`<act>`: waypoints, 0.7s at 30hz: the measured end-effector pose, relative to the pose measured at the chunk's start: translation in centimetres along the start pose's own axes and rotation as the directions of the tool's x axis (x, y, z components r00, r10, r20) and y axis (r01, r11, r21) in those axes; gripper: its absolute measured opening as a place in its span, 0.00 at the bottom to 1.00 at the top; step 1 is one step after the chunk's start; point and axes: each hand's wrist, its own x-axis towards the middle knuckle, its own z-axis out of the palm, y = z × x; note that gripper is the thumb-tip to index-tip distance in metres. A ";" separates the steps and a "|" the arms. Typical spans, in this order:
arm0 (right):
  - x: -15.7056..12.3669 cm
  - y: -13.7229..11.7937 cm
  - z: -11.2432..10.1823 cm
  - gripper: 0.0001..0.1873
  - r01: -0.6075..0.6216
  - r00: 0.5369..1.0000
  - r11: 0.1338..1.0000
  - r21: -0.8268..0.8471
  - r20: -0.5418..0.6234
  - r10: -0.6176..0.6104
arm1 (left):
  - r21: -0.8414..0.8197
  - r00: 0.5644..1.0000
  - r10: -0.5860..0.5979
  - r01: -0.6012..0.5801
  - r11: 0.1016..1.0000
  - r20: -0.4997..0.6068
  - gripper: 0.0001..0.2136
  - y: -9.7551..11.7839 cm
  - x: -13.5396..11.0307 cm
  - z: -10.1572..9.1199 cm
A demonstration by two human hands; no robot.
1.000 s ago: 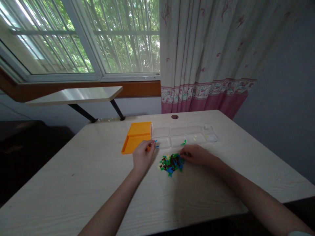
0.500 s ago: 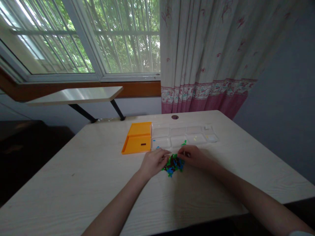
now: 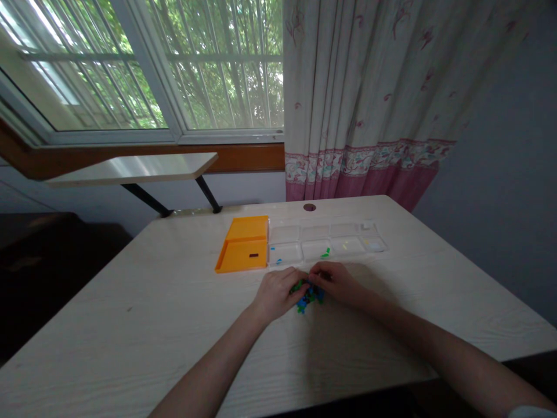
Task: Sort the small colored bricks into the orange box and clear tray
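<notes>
A cluster of small blue, green and dark brown plastic pieces [image 3: 308,297] rests on the table in front of me. Over its left and upper side lies my left hand [image 3: 278,293], its thumb and fingers closed around part of it. My right hand [image 3: 337,283] meets it from the other side, thumb and index finger pinched at the top. The fingertips of both hands nearly touch. Whatever small thing sits in the right pinch is hidden.
Behind the hands lies a clear compartment tray [image 3: 301,242] holding a few blue, green and yellow bits. Left of it, an orange case [image 3: 241,264] lies unfolded with a dark piece [image 3: 253,255] inside. A raised shelf [image 3: 143,168] stands at the back left.
Both hands have come closer together over the cluster, the left moving right and covering more of it. Blue and green bits in the tray are now less covered.
</notes>
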 end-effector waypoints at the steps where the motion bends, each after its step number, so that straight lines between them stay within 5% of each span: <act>1: 0.0 0.0 0.1 0.11 -0.007 1.000 1.000 0.008 -0.006 0.007 | 0.006 1.000 -0.004 0.004 1.000 -0.003 0.07 0.0 0.0 0.0; 21: -0.1 0.7 0.4 0.13 -0.025 0.999 0.996 0.087 0.030 0.022 | -0.052 0.998 0.005 -0.008 0.999 -0.061 0.08 0.0 0.1 -0.1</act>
